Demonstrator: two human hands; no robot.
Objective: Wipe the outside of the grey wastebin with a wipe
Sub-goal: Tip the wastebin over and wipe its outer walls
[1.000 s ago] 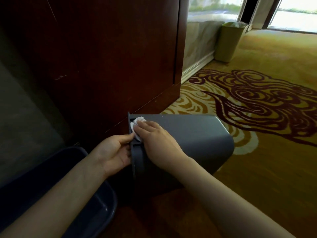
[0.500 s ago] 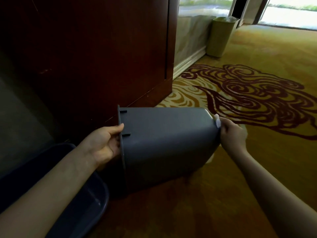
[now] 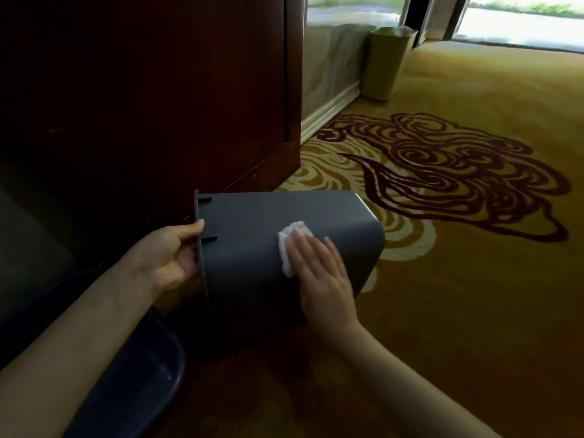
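Grey wastebin lies sideways, left hand gripping its rim, right hand flat on wipe.

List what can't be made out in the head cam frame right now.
- Grey wastebin: its inside and mouth face left, away from the camera; its underside is hidden by its own body.
- Left hand: fingertips hidden behind the bin's rim.
- Wipe: mostly covered by the flat right hand.
- Dark blue tub: cut off by the bottom edge, crossed by the left forearm.
- Far beige bin: contents too small and glared out.
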